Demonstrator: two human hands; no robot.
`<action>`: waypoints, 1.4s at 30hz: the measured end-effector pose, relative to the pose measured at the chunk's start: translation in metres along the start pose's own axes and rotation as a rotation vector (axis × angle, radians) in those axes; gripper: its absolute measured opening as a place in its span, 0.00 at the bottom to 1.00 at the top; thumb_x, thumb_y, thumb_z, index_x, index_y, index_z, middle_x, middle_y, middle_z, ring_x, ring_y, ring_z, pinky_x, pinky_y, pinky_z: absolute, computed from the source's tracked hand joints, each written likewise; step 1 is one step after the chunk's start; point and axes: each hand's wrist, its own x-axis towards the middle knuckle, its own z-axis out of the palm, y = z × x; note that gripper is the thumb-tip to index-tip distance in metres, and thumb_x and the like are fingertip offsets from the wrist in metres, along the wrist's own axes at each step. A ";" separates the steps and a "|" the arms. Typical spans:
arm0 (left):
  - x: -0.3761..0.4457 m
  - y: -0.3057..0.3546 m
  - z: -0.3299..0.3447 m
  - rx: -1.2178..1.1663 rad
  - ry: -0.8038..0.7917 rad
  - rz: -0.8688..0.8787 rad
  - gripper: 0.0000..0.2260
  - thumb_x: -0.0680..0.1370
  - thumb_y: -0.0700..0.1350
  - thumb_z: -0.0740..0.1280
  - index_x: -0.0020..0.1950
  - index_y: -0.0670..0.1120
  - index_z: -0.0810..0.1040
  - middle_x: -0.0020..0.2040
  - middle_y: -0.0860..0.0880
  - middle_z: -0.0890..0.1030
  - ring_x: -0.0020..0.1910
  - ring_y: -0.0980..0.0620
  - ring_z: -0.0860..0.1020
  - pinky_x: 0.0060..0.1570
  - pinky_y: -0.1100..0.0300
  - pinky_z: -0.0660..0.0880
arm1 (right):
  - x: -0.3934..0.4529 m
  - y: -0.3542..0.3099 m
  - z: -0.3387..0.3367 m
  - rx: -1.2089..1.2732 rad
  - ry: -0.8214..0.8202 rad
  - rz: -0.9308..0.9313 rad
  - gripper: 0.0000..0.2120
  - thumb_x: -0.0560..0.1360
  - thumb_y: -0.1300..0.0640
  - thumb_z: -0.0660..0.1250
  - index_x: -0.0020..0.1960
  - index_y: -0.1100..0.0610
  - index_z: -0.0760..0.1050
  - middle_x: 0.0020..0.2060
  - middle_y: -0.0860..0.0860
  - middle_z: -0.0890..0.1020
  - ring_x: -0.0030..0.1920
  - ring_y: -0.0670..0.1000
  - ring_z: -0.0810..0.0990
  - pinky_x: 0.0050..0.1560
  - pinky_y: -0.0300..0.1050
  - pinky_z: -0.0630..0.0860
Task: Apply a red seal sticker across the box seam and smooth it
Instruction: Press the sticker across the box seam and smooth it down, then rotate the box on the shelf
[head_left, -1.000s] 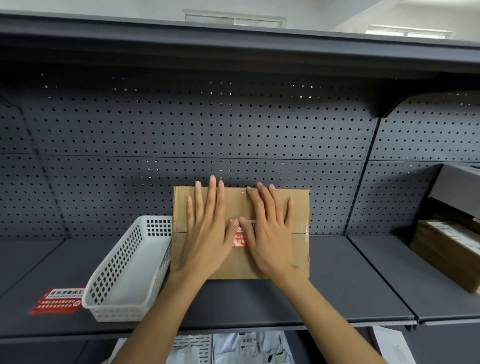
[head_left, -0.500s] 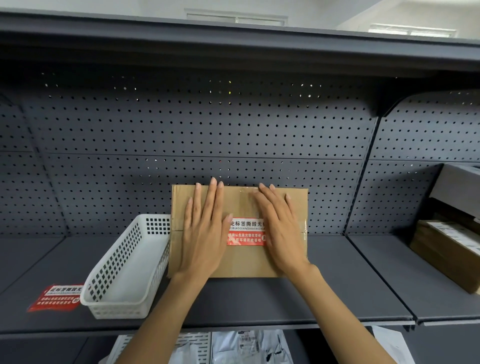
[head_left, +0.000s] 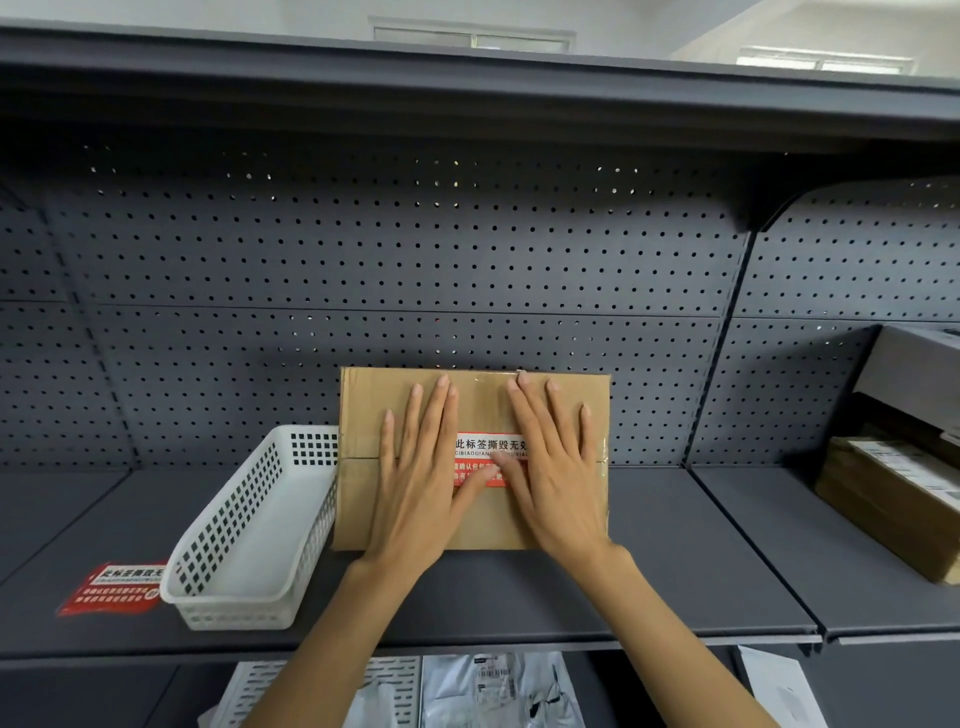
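Cardboard box (head_left: 363, 415), seam sealed: red seal sticker (head_left: 491, 452) straddles it. Left hand (head_left: 415, 478), right hand (head_left: 558, 467) flat, unclenched (grasping nothing), thumbs pressing sticker to bond.

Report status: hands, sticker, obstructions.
Both hands flat: left hand, right hand. Red seal sticker across seam of box. Nothing blocking.

Your left hand (head_left: 415, 478) and right hand (head_left: 558, 467) cover both ends of the red sticker (head_left: 491, 460) and most of the box (head_left: 363, 410) seam. The boxes (head_left: 893, 499) at far right run off the edge.
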 end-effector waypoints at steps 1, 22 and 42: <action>0.000 -0.002 0.000 0.001 -0.004 0.019 0.39 0.77 0.67 0.54 0.79 0.42 0.52 0.80 0.46 0.52 0.79 0.47 0.47 0.76 0.45 0.47 | 0.000 0.002 -0.001 -0.014 -0.005 -0.015 0.32 0.81 0.43 0.54 0.79 0.46 0.42 0.80 0.44 0.49 0.79 0.48 0.42 0.78 0.58 0.46; -0.012 -0.024 -0.010 -0.093 -0.013 0.049 0.30 0.82 0.55 0.55 0.80 0.46 0.48 0.81 0.51 0.49 0.79 0.51 0.46 0.76 0.45 0.51 | -0.003 0.036 -0.023 0.016 -0.095 -0.142 0.36 0.79 0.39 0.56 0.79 0.49 0.44 0.80 0.46 0.47 0.79 0.48 0.40 0.78 0.54 0.43; 0.007 -0.037 -0.081 -0.260 -0.077 -0.333 0.24 0.78 0.65 0.54 0.73 0.60 0.67 0.79 0.53 0.58 0.71 0.41 0.68 0.62 0.41 0.70 | 0.007 0.016 -0.063 0.280 -0.103 0.202 0.24 0.78 0.37 0.55 0.72 0.43 0.65 0.76 0.43 0.59 0.71 0.52 0.68 0.59 0.60 0.73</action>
